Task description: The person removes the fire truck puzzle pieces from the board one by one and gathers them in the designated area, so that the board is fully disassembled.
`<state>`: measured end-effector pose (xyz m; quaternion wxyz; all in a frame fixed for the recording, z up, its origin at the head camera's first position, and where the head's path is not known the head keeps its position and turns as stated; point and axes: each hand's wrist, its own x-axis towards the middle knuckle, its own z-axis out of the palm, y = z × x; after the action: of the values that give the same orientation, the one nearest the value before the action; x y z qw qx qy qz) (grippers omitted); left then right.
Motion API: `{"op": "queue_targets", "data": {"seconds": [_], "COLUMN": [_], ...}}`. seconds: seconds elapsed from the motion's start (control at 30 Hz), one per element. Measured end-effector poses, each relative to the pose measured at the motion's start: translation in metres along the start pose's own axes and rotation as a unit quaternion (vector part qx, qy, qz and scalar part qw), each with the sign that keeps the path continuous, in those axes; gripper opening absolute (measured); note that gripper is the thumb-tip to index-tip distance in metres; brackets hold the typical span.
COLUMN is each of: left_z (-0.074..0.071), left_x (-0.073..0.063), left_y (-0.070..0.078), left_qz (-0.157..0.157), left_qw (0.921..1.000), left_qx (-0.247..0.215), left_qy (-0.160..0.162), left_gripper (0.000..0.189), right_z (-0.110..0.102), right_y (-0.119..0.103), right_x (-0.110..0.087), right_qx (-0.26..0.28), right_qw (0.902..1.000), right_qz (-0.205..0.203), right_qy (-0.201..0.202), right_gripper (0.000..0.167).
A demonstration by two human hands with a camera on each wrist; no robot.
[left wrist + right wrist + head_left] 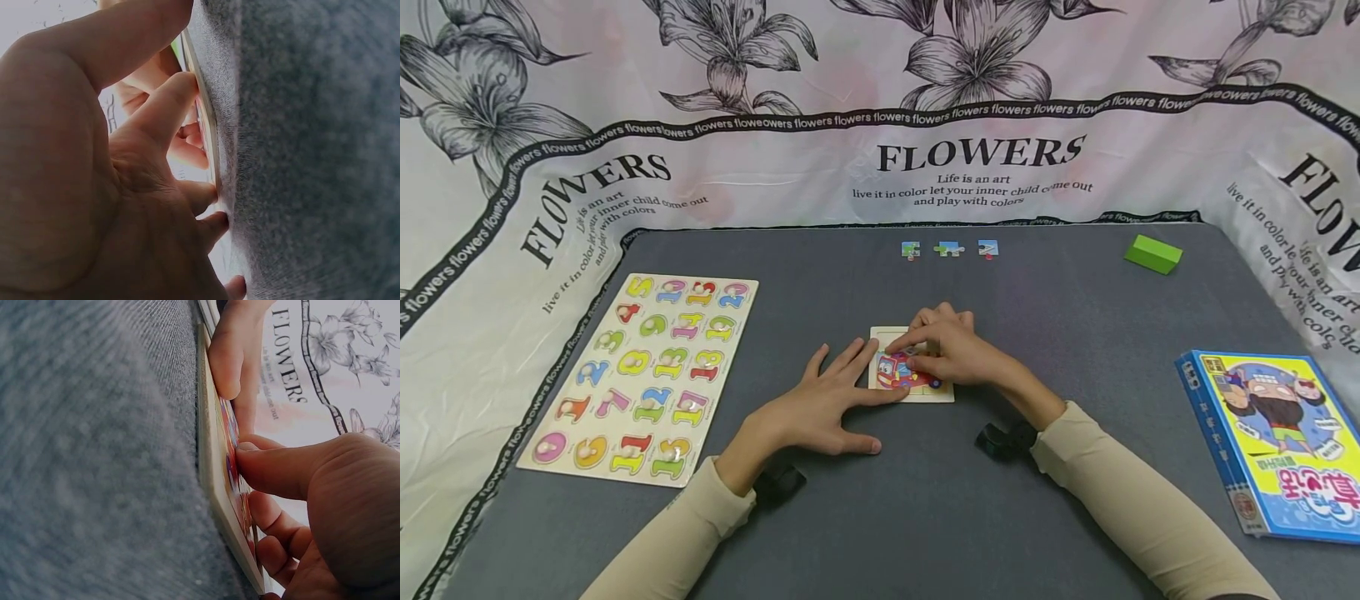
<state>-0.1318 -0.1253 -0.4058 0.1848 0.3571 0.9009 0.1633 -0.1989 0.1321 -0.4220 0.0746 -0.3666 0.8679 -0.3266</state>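
A small jigsaw puzzle board (947, 395) with a red cartoon car lies flat on the grey table, in front of both hands. My left hand (823, 404) is spread, its fingertips resting on the board's left and lower edges, the thumb out on the cloth. From the right, my right hand (946, 346) reaches over the board. Its thumb (269, 465) and index finger touch the picture near its upper left, while the other fingers are bent above the upper right. The right hand hides part of the puzzle, and whether a loose piece lies between its fingertips is unclear.
Three loose jigsaw pieces (949, 249) lie in a row behind the board. A green block (1153, 254) is at the back right, and a blue and yellow box (1247, 467) at the right edge. A number puzzle board (647, 400) occupies the left side.
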Motion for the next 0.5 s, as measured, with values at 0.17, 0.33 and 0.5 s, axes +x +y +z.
{"op": "queue_targets", "data": {"seconds": [0.17,0.33,0.5], "left_z": [-0.0008,-0.0006,-0.0005], "left_x": [0.0,0.0005,0.0002], "left_y": [0.001,0.0007,0.0008], "left_qz": [0.001,0.001,0.003], "left_qw": [1.0,0.9999,0.9999], "left_qx": [-0.006,-0.009,-0.01], "left_qy": [-0.006,-0.011,-0.01], "left_gripper": [0.073,0.073,0.073], "right_z": [0.0005,0.0007,0.0003], "right_y": [0.0014,0.0013,0.0001], "right_x": [-0.0005,-0.0003,-0.001], "right_qx": [0.002,0.009,0.009], "right_qw": [1.0,1.0,0.9999], "right_qz": [-0.002,0.002,0.003], "right_qy": [0.002,0.002,0.006], "right_gripper": [0.027,0.026,0.026]}}
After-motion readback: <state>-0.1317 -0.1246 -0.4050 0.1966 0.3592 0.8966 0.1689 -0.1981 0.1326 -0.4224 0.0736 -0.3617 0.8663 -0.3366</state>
